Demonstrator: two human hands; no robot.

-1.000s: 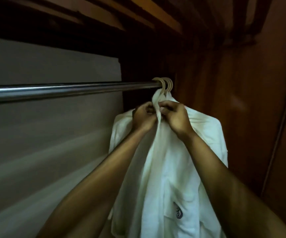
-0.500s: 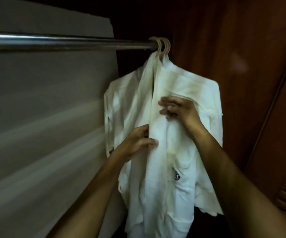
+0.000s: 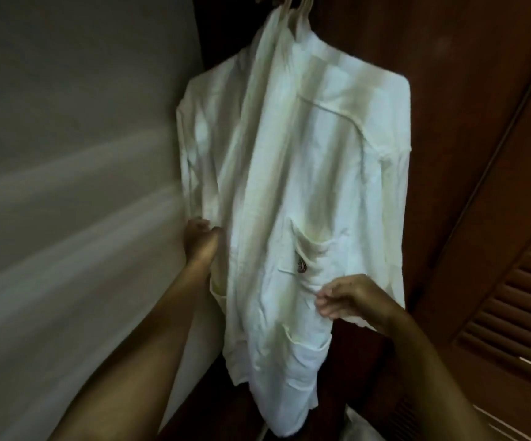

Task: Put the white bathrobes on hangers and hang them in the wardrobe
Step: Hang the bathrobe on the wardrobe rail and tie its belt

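- The white bathrobes (image 3: pixel 292 173) are seen hanging at the right end of the wardrobe, draped over pale hangers (image 3: pixel 297 7) whose hooks run out of the top of the view; the rail itself is not shown.
- At least two hooks can be made out, so the hanging is judged largely done, with only straightening of the cloth left; how many robes there are cannot be told for certain.
- A pale shape (image 3: pixel 362 431) at the bottom edge cannot be identified.
- The left hand (image 3: pixel 201 240) is placed at the left edge of the robe, near the sleeve; its fingers are curled, but whether cloth is held cannot be told.
- The right hand (image 3: pixel 350 297) is held against the lower right front, just below the breast pocket (image 3: pixel 310 249), its fingers loosely bent and apparently touching the fabric, not gripping.
- The robes are bounded closely by the wooden side panel (image 3: pixel 448 106) on the right and a louvred door (image 3: pixel 518 297) nearer the camera; open room lies to the left, before the grey back wall (image 3: pixel 76 154).
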